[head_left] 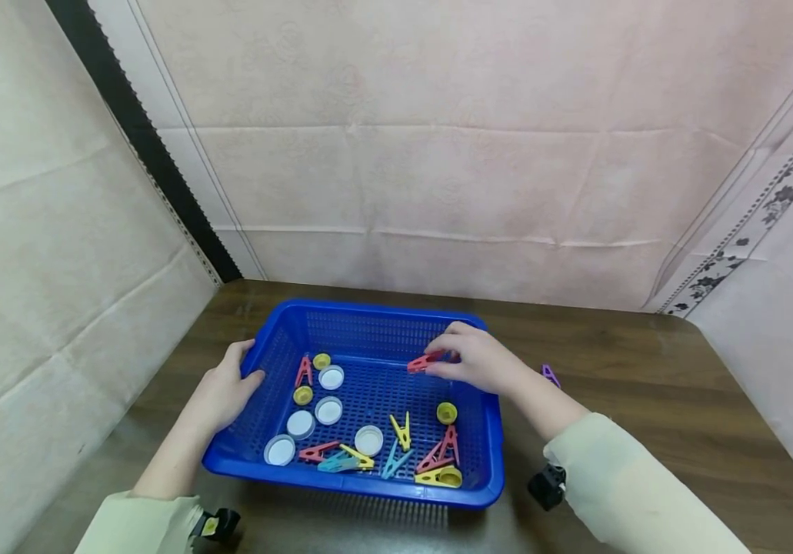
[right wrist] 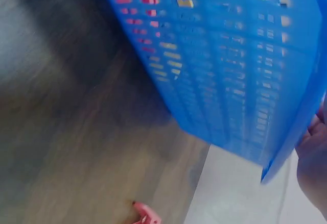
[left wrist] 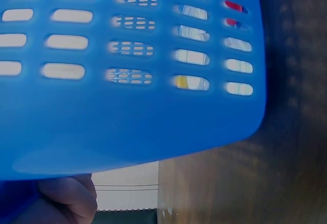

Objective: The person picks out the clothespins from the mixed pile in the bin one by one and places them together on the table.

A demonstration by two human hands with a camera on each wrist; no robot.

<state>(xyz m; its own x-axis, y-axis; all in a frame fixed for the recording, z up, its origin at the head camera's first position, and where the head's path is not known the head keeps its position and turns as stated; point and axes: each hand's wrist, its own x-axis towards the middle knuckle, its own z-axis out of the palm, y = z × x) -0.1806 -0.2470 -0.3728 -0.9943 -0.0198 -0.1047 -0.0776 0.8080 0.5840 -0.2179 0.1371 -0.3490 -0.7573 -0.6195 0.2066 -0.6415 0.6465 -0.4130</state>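
Pale green sleeves (head_left: 631, 485) come closest to where I stand, a small black device (head_left: 548, 486) strapped at the right wrist. Just beyond them sits a blue plastic basket (head_left: 375, 482) on the brown table (head_left: 645, 385), its walls pierced all over with little slots.

Along its near side lie a red clip (head_left: 318, 452), a blue clip (head_left: 339, 462) with a yellow clip (head_left: 358, 456) against it, then a second blue clip (head_left: 396, 459) and, at the near right corner, a yellow cap (head_left: 450, 477) on or against another yellow clip (head_left: 429, 477). More red clips (head_left: 451, 445) are bunched just behind that corner. Five white caps (head_left: 329, 410) are spread over the left and middle of the basket floor, with two yellow caps near the left wall and one more towards the right.

At the left side the left hand (head_left: 226, 392) holds the rim, thumb over the inside, fingers outside. Further back, the right hand (head_left: 468, 358) reaches over the far right corner and pinches a red clip (head_left: 424, 362) between thumb and fingers — inside the basket's outline. Out on the table, past the right forearm, lies a purple clip (head_left: 551, 375). Behind everything hangs creased, pale pinkish cloth (head_left: 438, 169) — a floral border running down its right side.
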